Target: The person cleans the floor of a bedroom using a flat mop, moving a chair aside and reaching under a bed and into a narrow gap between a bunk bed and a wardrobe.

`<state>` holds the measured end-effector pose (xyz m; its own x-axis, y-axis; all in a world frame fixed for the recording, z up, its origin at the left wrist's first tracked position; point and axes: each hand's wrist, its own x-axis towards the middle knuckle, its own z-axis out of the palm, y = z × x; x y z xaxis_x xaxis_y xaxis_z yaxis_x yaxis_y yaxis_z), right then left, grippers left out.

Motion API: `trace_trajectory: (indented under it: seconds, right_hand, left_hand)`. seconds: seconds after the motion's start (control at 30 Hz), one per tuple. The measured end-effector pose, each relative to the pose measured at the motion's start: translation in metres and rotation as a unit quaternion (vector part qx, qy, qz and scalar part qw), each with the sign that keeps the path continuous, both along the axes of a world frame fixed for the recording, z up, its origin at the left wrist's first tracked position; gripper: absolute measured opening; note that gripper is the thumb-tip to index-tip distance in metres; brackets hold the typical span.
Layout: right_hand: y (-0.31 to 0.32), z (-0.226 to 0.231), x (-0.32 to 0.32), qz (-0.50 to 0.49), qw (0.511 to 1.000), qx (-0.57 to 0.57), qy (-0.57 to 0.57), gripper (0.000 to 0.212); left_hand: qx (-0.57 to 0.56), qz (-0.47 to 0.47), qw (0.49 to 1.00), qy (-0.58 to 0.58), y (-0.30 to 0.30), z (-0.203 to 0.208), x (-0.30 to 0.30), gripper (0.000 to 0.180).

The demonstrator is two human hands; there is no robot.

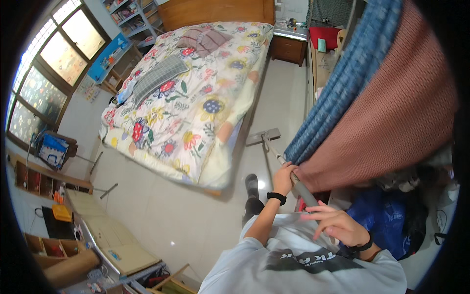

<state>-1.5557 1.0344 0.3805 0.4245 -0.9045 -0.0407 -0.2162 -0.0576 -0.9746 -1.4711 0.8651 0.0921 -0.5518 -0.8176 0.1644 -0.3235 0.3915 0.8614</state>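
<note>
A flat mop with a long grey handle slants from my body down to the floor. Its flat grey head lies on the tiles beside the bed. My left hand, with a black band at the wrist, is wrapped round the handle's middle, right by the bottom of the hanging curtains. Near the handle's upper end, my right hand has its fingers stretched apart; whether it touches the handle I cannot tell. A brown-pink curtain and a blue patterned curtain hang to the right.
A bed with a floral quilt fills the middle left. A wooden nightstand stands beyond it. Blue bags lie behind the curtain. At lower left is a beige-topped desk; a folded chair-like frame is near the windows.
</note>
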Motion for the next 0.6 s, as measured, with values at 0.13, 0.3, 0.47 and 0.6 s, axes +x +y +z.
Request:
trace_trajectory:
  seconds: [0.13, 0.3, 0.47, 0.6]
  right_hand:
    - [-0.048, -0.005, -0.022, -0.075, 0.99, 0.095, 0.071, 0.038]
    - [-0.08, -0.049, -0.043, -0.245, 0.867, 0.386, 0.198, 0.077]
    - [-0.11, -0.139, -0.047, -0.382, 0.845, 0.363, 0.087, 0.068]
    - [-0.158, -0.187, -0.077, -0.509, 0.747, 0.405, 0.137, 0.027]
  left_hand:
    - [0.006, -0.069, 0.997, -0.034, -0.08, -0.013, -0.04, 0.02]
    - [-0.072, -0.23, 0.956, -0.169, -0.158, -0.034, -0.104, 0.017]
    - [-0.141, -0.314, 0.905, -0.251, -0.211, -0.098, -0.154, 0.014]
    - [-0.124, -0.371, 0.878, -0.277, -0.277, -0.117, -0.202, 0.015]
